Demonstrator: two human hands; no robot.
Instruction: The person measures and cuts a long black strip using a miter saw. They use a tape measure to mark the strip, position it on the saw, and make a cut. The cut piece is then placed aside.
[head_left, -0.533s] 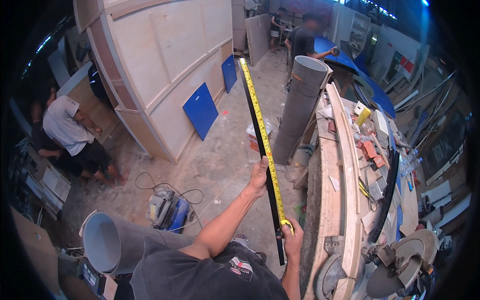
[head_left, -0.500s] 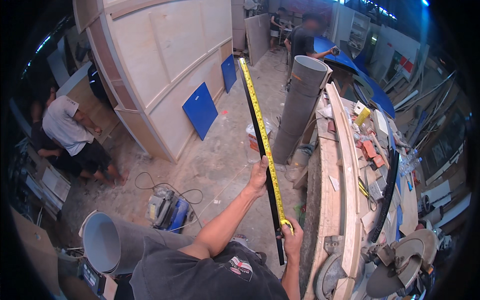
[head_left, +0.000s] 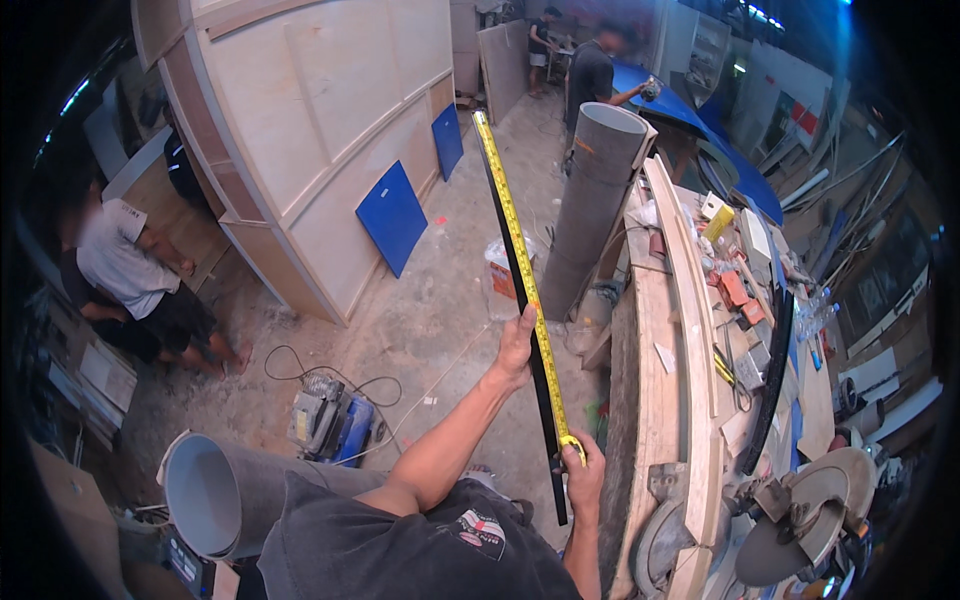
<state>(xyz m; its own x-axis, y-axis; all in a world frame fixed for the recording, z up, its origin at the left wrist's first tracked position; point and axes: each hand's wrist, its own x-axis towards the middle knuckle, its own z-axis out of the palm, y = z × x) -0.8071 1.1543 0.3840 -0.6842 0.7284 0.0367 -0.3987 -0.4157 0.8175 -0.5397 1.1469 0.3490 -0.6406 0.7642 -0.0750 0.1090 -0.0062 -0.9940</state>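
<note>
Over the last half second the view shifts slightly, but the yellow tape (head_left: pixel 523 260) stays laid along the black strip (head_left: pixel 544 395) in the same two-handed hold, which suggests a steadying of the pair rather than a new placement. Both lie left of the desk (head_left: pixel 655 390), apart from it and tilted, their upper ends leaning away from it over the floor (head_left: pixel 440 290). The left hand (head_left: pixel 516 345) grips the strip midway, thumb showing, its other fingers mostly hidden behind; the right hand (head_left: pixel 584 478), just beside the desk's left edge, seems to pinch the tape's lower end against the strip with its fingers. The desk's edge limits movement to the right, and a standing grey tube (head_left: pixel 595 215) rises beside its far part. Wider room lies left of the desk, bounded low by a blue machine (head_left: pixel 332 415) and its cord on the floor.
</note>
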